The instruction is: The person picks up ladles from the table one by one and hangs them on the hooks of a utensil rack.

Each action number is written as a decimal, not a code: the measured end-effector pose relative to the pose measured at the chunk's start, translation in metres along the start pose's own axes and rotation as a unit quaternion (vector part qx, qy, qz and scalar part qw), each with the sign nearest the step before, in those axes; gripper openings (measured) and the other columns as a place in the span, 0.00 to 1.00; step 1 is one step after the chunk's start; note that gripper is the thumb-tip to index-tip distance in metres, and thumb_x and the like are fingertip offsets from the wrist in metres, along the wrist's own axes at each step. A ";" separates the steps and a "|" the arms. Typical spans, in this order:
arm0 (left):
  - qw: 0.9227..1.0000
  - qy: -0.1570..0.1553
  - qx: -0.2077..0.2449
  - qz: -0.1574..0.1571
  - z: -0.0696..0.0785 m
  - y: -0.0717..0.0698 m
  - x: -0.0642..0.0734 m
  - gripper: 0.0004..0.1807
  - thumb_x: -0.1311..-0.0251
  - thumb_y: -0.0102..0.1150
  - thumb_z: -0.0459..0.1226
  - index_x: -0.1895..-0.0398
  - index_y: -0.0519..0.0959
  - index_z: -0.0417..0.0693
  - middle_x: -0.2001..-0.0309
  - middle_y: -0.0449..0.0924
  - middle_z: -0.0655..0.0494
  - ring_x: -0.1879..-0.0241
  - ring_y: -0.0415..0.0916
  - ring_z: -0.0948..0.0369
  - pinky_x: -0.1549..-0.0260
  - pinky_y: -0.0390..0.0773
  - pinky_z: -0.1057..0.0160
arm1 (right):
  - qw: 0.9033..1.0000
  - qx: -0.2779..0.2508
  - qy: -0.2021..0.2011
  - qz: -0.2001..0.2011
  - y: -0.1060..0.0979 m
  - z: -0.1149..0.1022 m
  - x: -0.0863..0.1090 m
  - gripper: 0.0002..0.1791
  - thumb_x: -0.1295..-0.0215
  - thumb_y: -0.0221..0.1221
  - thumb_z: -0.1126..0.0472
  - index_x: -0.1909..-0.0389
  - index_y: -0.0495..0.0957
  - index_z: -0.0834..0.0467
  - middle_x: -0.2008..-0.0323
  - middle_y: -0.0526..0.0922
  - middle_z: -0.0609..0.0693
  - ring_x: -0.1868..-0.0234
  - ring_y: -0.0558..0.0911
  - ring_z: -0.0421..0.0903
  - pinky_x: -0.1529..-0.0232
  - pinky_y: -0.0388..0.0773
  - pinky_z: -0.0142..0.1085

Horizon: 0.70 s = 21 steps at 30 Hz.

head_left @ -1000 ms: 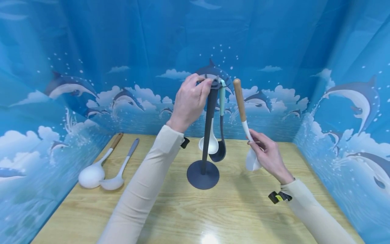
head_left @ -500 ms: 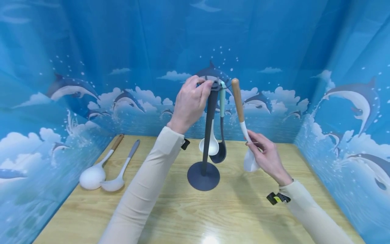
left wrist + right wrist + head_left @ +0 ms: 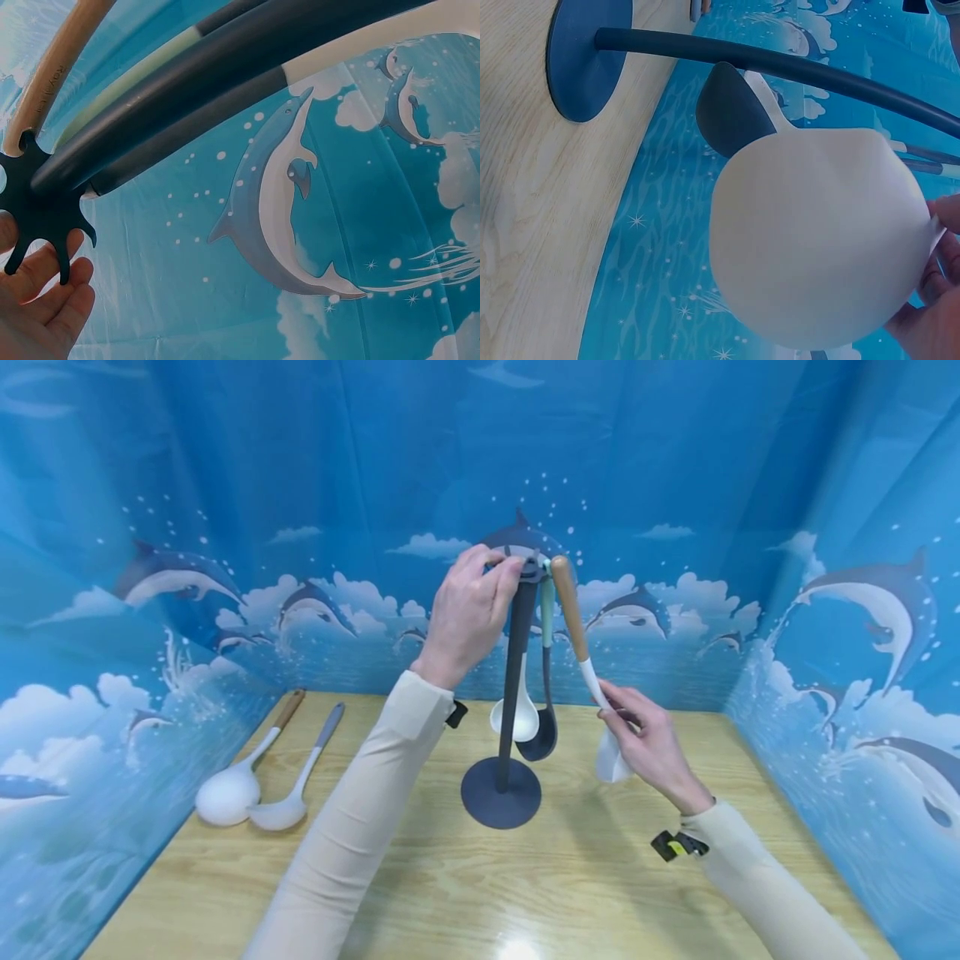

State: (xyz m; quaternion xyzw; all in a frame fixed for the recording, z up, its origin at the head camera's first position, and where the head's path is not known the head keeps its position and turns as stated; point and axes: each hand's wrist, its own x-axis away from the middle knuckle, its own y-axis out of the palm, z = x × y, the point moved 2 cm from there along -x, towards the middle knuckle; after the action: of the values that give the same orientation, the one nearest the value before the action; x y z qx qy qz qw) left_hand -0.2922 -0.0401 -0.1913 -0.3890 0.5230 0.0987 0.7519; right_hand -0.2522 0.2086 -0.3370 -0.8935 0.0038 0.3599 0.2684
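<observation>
Pale wood tabletop [image 3: 570, 893] nearest, with both sleeved forearms reaching over it. On its left side, two white ladles lie side by side, handles pointing away: one wooden-handled ladle [image 3: 227, 795] and one grey-handled ladle [image 3: 279, 810]. Cannot tell whether their bowls touch.

Right hand [image 3: 651, 745]: thumb and fingers pinch the white lower neck of a wooden-handled utensil [image 3: 585, 664]. Utensil is held above the tabletop, right of the stand, broad white head down, handle up and leaning left. Handle tip is just beside the hooks at the stand's top; contact cannot be told.

Dark utensil stand [image 3: 513, 677]: upright, round base on the tabletop. Left hand [image 3: 468, 610]: fingers curled about the hooked top, gripping it on the left side.

Behind the pole, two more hang bowl-down from the top: a white ladle [image 3: 527, 724] and, just right, a dark ladle [image 3: 547, 739] with a mint handle.

Farthest: blue dolphin-print curtain [image 3: 637, 443].
</observation>
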 end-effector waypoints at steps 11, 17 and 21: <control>1.000 0.001 0.003 0.002 -0.001 0.001 0.001 0.23 0.23 0.39 0.43 0.59 0.86 0.44 0.55 0.80 0.49 0.52 0.74 0.55 0.47 0.75 0.57 | 1.000 0.002 -0.005 -0.008 0.006 0.000 0.001 0.26 0.31 0.56 0.71 0.33 0.71 0.56 0.51 0.82 0.59 0.56 0.81 0.32 0.52 0.78 0.22; 1.000 0.005 0.002 0.006 -0.002 0.001 0.000 0.23 0.23 0.40 0.42 0.59 0.87 0.44 0.55 0.81 0.49 0.51 0.74 0.54 0.47 0.75 0.56 | 1.000 0.001 -0.002 -0.008 0.009 0.001 0.000 0.26 0.31 0.57 0.70 0.33 0.72 0.55 0.50 0.82 0.58 0.56 0.82 0.35 0.53 0.81 0.28; 1.000 0.002 0.004 0.006 -0.002 0.001 0.001 0.23 0.23 0.40 0.42 0.60 0.87 0.43 0.56 0.81 0.48 0.52 0.74 0.54 0.48 0.75 0.56 | 1.000 0.000 0.004 -0.009 0.012 0.001 0.001 0.25 0.32 0.58 0.69 0.34 0.72 0.56 0.50 0.82 0.57 0.56 0.84 0.46 0.54 0.83 0.36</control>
State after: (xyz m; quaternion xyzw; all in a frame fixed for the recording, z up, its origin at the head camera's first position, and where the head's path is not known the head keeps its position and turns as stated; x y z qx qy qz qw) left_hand -0.2938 -0.0406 -0.1930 -0.3827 0.5271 0.1005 0.7521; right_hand -0.2542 0.1994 -0.3440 -0.8949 -0.0030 0.3544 0.2711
